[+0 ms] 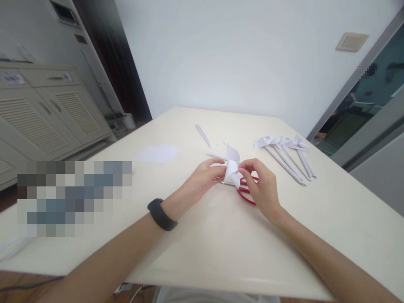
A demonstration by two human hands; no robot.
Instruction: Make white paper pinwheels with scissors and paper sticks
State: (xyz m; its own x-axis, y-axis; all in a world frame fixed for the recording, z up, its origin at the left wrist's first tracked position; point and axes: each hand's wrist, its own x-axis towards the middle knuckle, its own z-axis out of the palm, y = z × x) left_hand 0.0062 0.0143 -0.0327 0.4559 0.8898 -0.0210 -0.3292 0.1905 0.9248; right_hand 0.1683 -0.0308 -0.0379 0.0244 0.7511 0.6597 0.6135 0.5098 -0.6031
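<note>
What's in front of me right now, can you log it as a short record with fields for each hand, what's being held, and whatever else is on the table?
left hand: left hand pinches the folded white paper piece from its left side
right hand: right hand pinches the same paper from the right
under hands: red-handled scissors lie on the table
right of hands: row of paper pinwheels on sticks
left of hands: flat white paper sheet
far side: thin white sticks
wrist: black band on the left wrist
</note>
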